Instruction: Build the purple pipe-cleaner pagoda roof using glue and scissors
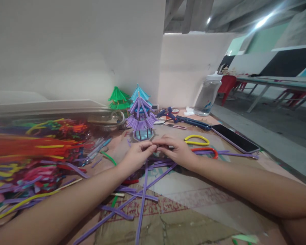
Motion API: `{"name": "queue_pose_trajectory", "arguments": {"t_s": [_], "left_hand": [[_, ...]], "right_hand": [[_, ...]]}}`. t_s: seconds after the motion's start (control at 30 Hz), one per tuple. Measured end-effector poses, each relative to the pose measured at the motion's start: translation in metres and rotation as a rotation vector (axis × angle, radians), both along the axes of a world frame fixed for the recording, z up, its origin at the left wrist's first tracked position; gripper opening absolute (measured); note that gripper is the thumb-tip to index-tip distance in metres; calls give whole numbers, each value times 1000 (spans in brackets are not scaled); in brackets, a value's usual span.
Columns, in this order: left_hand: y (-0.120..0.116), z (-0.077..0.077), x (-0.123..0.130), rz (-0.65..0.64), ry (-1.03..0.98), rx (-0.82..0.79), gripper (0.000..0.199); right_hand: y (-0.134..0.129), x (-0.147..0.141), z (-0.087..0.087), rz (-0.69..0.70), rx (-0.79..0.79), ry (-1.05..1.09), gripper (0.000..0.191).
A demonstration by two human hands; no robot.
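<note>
In the head view, the left hand (137, 153) and the right hand (178, 151) meet above the table (206, 185), with their fingertips close to each other. The grip of both is bent inward, but I cannot tell whether it is clamped on something, because the fingers hide this place. Several purple strips (142, 207) lie below and between the forearms. The purple tower model (142, 120) stands upright just behind the hands. To the right lie a yellow handle (197, 144) and a phone (234, 138).
</note>
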State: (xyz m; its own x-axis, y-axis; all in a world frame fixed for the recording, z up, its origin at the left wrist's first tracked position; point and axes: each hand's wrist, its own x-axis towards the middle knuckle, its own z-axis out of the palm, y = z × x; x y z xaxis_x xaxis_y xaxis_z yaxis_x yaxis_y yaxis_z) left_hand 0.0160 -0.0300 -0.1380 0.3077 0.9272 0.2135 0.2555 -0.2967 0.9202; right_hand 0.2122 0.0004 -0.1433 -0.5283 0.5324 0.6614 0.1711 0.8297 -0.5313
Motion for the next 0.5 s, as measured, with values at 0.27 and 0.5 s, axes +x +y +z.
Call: {"name": "queue_pose_trajectory", "arguments": {"t_s": [0.27, 0.5], "left_hand": [[3, -5, 0, 7, 2, -16, 46], [11, -5, -3, 115, -70, -41, 64]], "right_hand": [[-2, 6, 10, -35, 76, -10, 16], [-9, 16, 57, -76, -40, -308, 29]]}}
